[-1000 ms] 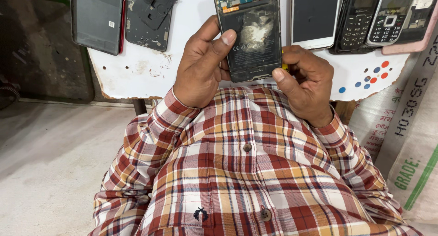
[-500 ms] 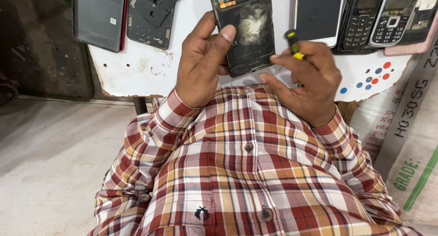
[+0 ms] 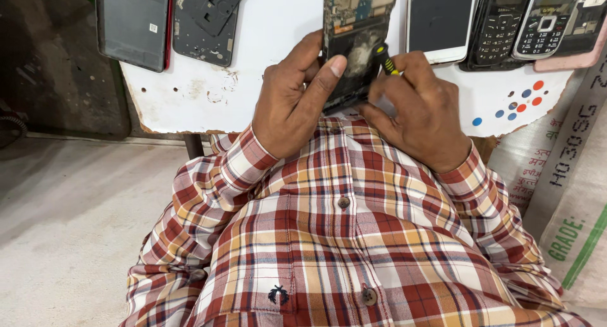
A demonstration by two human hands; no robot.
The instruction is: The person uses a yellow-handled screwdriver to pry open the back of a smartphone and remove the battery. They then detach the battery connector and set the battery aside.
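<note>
Now | left hand (image 3: 297,102) clamped on opened phone (image 3: 354,46), steadying it over table (image 3: 253,80) | right hand (image 3: 420,112) pinching screwdriver (image 3: 382,58), tip on phone's exposed back, beside left thumb

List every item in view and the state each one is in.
Opened phone: back off, circuit board exposed, held by left hand.
Screwdriver: gripped in right hand, tip on the opened phone.
Dark phone: flat, screen dark.
Back panel: detached, lying flat.
White phone: screen dark.
Keypad phones: lying flat, side by side.

Worn white table (image 3: 208,93) over pale concrete floor (image 3: 69,226).
</note>
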